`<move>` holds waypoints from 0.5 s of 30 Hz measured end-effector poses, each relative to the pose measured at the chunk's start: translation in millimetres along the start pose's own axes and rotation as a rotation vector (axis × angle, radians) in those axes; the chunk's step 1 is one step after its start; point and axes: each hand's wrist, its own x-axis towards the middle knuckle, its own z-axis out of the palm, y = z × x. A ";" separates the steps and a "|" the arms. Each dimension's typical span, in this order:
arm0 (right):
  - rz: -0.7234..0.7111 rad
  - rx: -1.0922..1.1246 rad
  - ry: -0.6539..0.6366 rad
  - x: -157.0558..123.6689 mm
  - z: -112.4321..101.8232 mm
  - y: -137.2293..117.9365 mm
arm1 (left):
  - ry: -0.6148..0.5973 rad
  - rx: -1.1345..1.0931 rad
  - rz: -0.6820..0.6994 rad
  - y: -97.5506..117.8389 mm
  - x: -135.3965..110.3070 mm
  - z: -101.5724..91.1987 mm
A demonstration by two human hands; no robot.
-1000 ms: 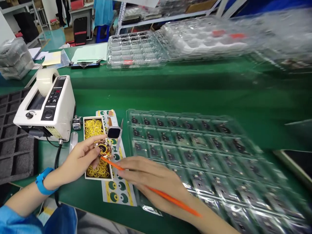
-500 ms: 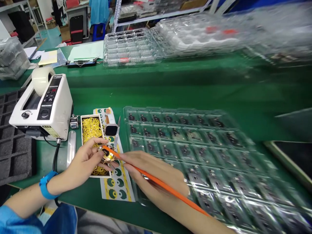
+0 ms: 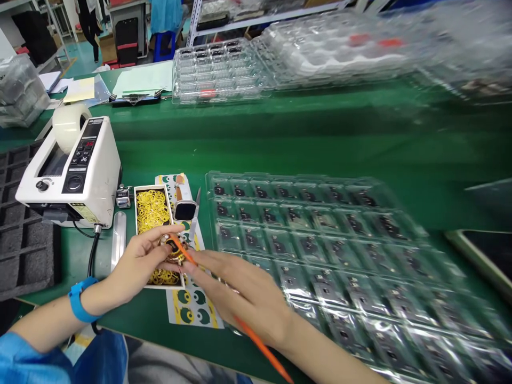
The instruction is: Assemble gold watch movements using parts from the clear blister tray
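A small round gold-and-black part (image 3: 174,248) is pinched in the fingers of my left hand (image 3: 134,266), above the front of a white box. My right hand (image 3: 244,290) grips a slim orange stick-like tool (image 3: 264,346), whose far end (image 3: 182,246) lies against that part; whether it is tweezers or a brush I cannot make out. Yellow rings (image 3: 151,209) fill the white box (image 3: 172,205) under my left hand. Beside it lies a sticker sheet (image 3: 192,314) with yellow and green shapes. A smartwatch (image 3: 185,210) and a pointed metal blade (image 3: 195,216) rest on the sheet.
A clear compartment tray (image 3: 294,213) with dark parts spreads to the right. At left stand a white tape dispenser (image 3: 92,176), a tally counter (image 3: 123,196) and black foam trays (image 3: 30,261). Clear trays (image 3: 224,74) and clipboards (image 3: 140,85) line the back. A person (image 3: 88,24) stands far off.
My right hand has turned and moved slightly left; the orange tool now slopes more steeply against the part. My left hand still holds the part. The view has shifted a little.
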 end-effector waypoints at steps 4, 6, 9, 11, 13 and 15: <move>0.365 0.233 0.127 1.6 -7.2 -2.2 | -0.031 0.017 0.005 1.9 -0.2 0.6; 0.443 0.299 0.176 0.2 -7.9 -1.8 | -0.030 0.046 0.003 2.0 -0.2 1.1; 0.502 0.291 0.208 -4.8 -5.4 0.6 | -0.030 0.075 0.020 0.9 0.2 1.5; 0.527 0.263 0.223 -7.3 -3.5 2.6 | -0.039 0.089 0.028 -0.3 0.4 1.4; 0.509 0.265 0.238 -7.0 -2.7 3.6 | -0.047 0.103 0.033 -1.1 0.3 1.3; 0.464 0.276 0.232 -3.9 -2.8 2.3 | -0.046 0.124 0.045 -1.3 -0.3 1.3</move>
